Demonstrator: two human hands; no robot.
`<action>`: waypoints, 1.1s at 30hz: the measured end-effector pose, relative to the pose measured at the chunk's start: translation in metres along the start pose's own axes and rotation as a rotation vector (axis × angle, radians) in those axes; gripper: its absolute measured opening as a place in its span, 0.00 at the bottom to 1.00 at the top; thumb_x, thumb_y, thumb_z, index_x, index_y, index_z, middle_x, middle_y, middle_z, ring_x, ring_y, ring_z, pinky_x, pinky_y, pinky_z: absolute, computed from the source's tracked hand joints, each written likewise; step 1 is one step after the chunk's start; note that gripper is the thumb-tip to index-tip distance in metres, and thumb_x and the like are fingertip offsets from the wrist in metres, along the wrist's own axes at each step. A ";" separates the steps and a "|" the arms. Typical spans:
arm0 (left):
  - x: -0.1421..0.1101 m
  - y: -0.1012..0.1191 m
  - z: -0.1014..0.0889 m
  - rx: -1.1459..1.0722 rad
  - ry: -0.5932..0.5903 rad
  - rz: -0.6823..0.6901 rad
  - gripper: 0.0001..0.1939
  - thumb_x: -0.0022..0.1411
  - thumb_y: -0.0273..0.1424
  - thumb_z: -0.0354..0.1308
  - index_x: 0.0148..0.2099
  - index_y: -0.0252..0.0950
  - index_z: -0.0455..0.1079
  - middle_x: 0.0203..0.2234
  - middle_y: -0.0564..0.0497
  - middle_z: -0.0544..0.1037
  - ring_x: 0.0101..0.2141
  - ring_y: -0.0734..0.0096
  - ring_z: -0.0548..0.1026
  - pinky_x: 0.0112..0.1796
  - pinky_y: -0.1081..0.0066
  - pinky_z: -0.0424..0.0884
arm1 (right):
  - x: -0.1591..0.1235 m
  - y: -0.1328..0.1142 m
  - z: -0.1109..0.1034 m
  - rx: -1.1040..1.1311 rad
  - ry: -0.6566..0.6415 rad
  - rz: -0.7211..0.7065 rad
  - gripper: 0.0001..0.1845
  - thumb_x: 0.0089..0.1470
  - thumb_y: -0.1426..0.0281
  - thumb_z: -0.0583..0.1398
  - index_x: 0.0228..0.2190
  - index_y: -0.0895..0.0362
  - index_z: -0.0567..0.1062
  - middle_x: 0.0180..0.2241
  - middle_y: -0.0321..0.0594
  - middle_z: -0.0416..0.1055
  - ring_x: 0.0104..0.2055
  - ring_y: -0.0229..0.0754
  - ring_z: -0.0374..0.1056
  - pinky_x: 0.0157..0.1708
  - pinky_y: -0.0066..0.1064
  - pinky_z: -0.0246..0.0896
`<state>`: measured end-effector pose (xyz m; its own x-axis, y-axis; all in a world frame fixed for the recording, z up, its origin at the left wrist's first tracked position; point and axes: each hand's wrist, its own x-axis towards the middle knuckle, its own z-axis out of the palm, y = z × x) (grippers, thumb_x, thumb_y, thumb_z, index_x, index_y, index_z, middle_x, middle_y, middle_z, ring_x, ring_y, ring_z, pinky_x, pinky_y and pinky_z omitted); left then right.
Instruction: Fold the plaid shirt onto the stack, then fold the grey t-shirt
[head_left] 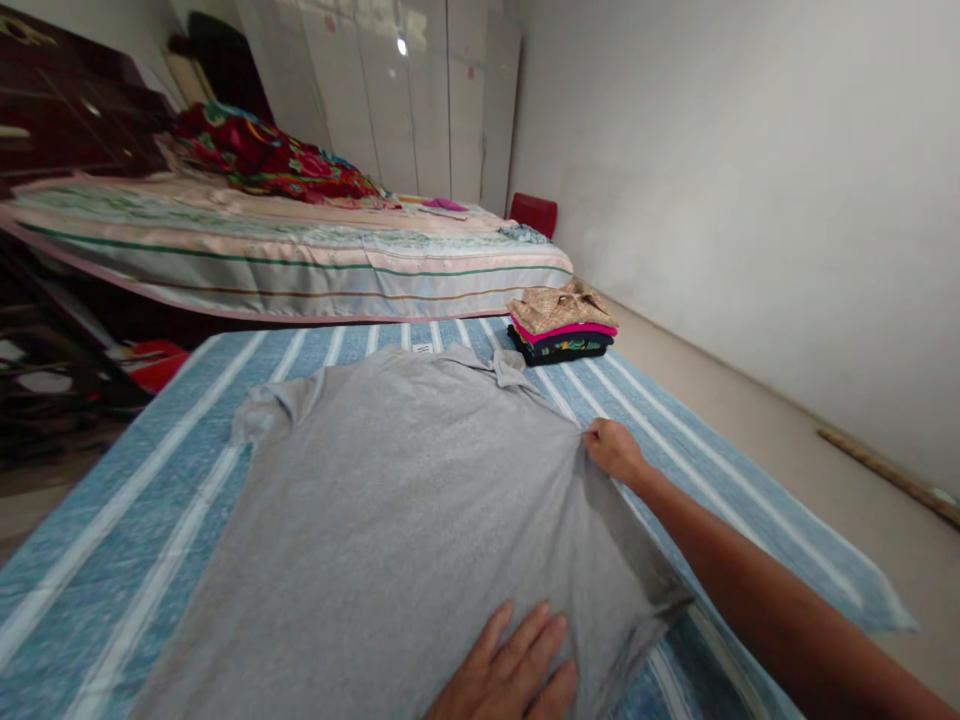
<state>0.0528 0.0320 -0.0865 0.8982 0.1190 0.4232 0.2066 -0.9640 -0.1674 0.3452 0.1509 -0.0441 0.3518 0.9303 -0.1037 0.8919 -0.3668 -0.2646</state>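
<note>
A grey T-shirt lies spread over a blue-and-white striped cloth, its collar end away from me. My right hand is closed on the shirt's right edge, below the sleeve, and draws it taut in creases toward that side. Flat on the lower part of the fabric rests my left hand, fingers stretched out; its wrist is cut off by the frame. The shirt's left sleeve is rumpled, and the lower right edge is lifted and folded over.
Past the collar stands a stack of folded clothes. Behind it is a bed with a red floral blanket. A white wall runs along the right, with a wooden stick on the floor. Wardrobe doors line the back.
</note>
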 end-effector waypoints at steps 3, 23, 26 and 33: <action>-0.005 0.003 0.009 -0.074 -0.095 -0.003 0.17 0.66 0.29 0.49 0.57 0.39 0.61 0.58 0.46 0.65 0.59 0.61 0.59 0.57 0.58 0.59 | -0.006 0.005 0.001 0.092 -0.047 0.047 0.15 0.59 0.69 0.50 0.35 0.62 0.75 0.26 0.43 0.72 0.26 0.40 0.69 0.25 0.25 0.55; 0.015 0.004 -0.035 -0.486 -0.374 -0.176 0.29 0.62 0.33 0.53 0.64 0.41 0.52 0.65 0.46 0.50 0.63 0.57 0.49 0.61 0.50 0.48 | -0.120 0.082 -0.009 0.668 -0.419 0.053 0.21 0.42 0.53 0.62 0.26 0.57 0.65 0.17 0.28 0.57 0.17 0.31 0.53 0.14 0.22 0.45; 0.014 0.005 -0.033 -0.484 -0.363 -0.175 0.29 0.62 0.34 0.53 0.64 0.40 0.53 0.65 0.46 0.50 0.63 0.57 0.48 0.61 0.50 0.47 | -0.133 0.085 -0.018 0.710 -0.500 0.014 0.27 0.39 0.54 0.66 0.36 0.57 0.67 0.21 0.29 0.61 0.20 0.33 0.58 0.15 0.21 0.49; 0.015 0.006 -0.034 -0.462 -0.351 -0.173 0.27 0.62 0.33 0.52 0.63 0.39 0.54 0.65 0.45 0.52 0.64 0.58 0.48 0.61 0.52 0.45 | -0.142 0.105 -0.027 0.723 -0.576 -0.013 0.27 0.38 0.57 0.66 0.37 0.58 0.65 0.20 0.28 0.61 0.15 0.31 0.54 0.11 0.22 0.46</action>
<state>0.0542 0.0200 -0.0504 0.9573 0.2785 0.0776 0.2415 -0.9179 0.3147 0.3964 -0.0199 -0.0312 -0.0250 0.8622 -0.5060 0.4321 -0.4471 -0.7832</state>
